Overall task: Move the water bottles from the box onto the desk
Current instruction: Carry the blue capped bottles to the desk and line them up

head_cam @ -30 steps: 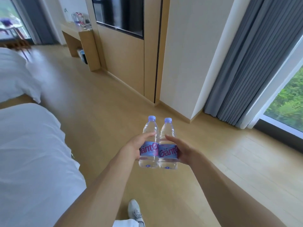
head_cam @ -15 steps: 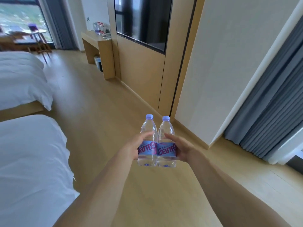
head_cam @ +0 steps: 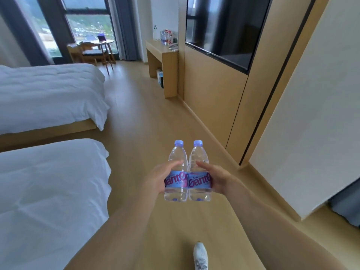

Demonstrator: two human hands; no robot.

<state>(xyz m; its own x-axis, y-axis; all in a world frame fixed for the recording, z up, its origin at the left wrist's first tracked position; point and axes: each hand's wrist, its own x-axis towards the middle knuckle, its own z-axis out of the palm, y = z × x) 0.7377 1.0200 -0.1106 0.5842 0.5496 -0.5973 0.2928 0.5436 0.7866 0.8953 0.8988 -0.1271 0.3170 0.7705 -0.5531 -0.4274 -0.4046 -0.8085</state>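
Head view, two bottles (head_cam: 187, 179) pressed between left hand (head_cam: 155, 179), right hand (head_cam: 219, 179)

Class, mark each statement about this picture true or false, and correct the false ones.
1. Each hand holds one water bottle. True: the left hand grips the left bottle, the right hand the right bottle.
2. The bottles lie flat on the floor. False: they are held upright, side by side.
3. Both caps are red. False: both are pale purple.
4. Bottles already stand on the desk. True.
5. The beds are on the person's right. False: on the left.
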